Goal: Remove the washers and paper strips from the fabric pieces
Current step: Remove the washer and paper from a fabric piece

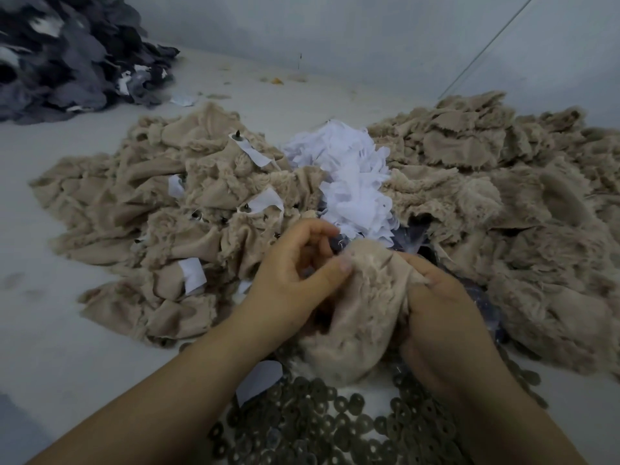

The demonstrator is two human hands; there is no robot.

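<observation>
Head view: your left hand (295, 263) pinches and your right hand (432, 290) grips one tan fabric piece (349, 317) above the loose washers (302, 424) | risk: a freed washer drops unseen into unprocessed fabric pile (161, 209).

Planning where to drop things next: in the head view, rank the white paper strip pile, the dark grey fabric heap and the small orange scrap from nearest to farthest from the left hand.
From the left hand:
1. White paper strip pile, just beyond the hand, centre.
2. Small orange scrap, far back near the wall, centre.
3. Dark grey fabric heap, far left corner.
</observation>
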